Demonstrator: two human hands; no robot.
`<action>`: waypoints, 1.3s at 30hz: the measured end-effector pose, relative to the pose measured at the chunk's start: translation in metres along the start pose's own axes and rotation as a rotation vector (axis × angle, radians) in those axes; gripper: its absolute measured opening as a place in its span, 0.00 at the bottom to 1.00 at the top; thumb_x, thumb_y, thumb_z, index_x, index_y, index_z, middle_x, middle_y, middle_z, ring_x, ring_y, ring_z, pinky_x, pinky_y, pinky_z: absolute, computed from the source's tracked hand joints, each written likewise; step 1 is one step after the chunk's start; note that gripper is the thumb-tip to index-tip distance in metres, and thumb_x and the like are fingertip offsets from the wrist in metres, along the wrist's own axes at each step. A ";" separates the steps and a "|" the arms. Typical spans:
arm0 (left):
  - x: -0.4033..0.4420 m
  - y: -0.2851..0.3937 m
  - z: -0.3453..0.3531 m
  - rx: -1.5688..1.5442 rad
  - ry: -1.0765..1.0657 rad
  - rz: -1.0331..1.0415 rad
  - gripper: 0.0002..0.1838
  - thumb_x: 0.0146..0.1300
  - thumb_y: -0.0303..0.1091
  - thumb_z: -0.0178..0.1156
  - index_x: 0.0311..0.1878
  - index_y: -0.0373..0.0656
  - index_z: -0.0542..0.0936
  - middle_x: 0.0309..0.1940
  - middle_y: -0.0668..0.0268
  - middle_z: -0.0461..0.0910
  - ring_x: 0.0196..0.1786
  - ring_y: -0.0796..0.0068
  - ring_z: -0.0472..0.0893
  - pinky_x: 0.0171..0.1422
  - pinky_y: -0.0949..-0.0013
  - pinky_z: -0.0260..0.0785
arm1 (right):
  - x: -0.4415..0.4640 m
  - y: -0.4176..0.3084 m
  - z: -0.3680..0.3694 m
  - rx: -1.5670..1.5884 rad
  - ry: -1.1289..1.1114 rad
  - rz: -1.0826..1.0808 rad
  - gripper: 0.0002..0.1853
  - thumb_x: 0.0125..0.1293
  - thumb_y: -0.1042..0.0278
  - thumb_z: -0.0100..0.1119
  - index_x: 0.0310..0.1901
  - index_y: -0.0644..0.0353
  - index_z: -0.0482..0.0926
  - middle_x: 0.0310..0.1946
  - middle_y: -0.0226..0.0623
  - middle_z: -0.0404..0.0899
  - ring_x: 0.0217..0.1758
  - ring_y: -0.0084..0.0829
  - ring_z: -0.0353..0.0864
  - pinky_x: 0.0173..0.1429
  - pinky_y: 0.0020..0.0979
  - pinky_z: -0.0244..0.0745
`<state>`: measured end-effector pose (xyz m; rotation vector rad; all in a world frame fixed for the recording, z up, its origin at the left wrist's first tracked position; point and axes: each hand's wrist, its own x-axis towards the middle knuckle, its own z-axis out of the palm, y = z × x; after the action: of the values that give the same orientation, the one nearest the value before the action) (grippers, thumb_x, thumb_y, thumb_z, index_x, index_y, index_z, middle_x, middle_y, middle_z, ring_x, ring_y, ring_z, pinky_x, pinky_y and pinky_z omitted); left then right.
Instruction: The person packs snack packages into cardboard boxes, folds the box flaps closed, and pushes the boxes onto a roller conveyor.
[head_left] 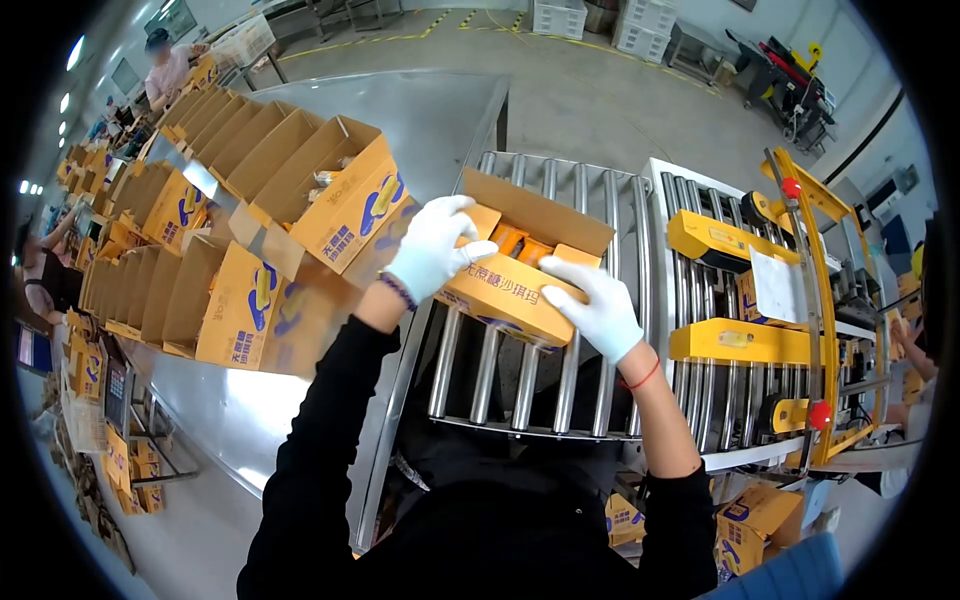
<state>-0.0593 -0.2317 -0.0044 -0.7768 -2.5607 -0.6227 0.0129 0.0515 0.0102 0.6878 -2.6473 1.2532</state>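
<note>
A yellow cardboard box (506, 292) with purple lettering sits on the metal rollers in front of me, its long far flap standing up. Orange-wrapped packs (520, 246) show inside, between the two short end flaps. My left hand (432, 248), in a white glove, grips the box's left end, fingers over the corner and the end flap. On the right end, my right hand (598, 308), also gloved, has its fingers over the edge and its thumb side against the front wall. The box's underside is hidden.
Rows of open yellow boxes (345, 205) stand on the steel table (420, 110) to the left. The roller conveyor (470, 375) leads right to a yellow-railed machine (745, 342) with another box in it. Other people work at far left and right.
</note>
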 end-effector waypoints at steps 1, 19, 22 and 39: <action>-0.001 0.001 0.013 -0.048 -0.021 -0.141 0.25 0.64 0.52 0.72 0.53 0.41 0.82 0.66 0.51 0.73 0.69 0.47 0.73 0.73 0.56 0.68 | 0.007 -0.001 -0.005 -0.240 0.009 -0.113 0.29 0.64 0.59 0.73 0.65 0.60 0.80 0.62 0.47 0.81 0.65 0.47 0.81 0.71 0.42 0.73; 0.026 0.090 0.135 -0.802 0.324 -0.451 0.27 0.78 0.44 0.57 0.71 0.35 0.74 0.60 0.46 0.83 0.62 0.53 0.83 0.69 0.58 0.72 | -0.024 0.021 -0.019 -0.767 0.064 0.145 0.53 0.53 0.54 0.80 0.77 0.65 0.63 0.78 0.48 0.64 0.82 0.52 0.57 0.87 0.52 0.45; 0.025 0.119 0.115 -0.983 -0.178 -0.424 0.31 0.77 0.53 0.54 0.70 0.36 0.75 0.56 0.42 0.83 0.63 0.46 0.81 0.69 0.56 0.71 | -0.014 0.041 -0.023 -0.874 0.132 0.117 0.51 0.58 0.49 0.75 0.78 0.65 0.62 0.78 0.49 0.63 0.83 0.51 0.57 0.87 0.52 0.44; -0.047 -0.075 -0.076 0.234 -0.066 -0.390 0.21 0.77 0.50 0.53 0.38 0.42 0.82 0.34 0.47 0.85 0.42 0.40 0.84 0.49 0.45 0.76 | -0.055 0.115 -0.122 -0.694 0.122 -0.131 0.35 0.57 0.66 0.73 0.68 0.60 0.76 0.68 0.45 0.77 0.73 0.47 0.73 0.76 0.45 0.68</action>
<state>-0.0499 -0.3465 0.0136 -0.2237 -2.8039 -0.3998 0.0007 0.2272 -0.0083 0.6157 -2.6148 0.2774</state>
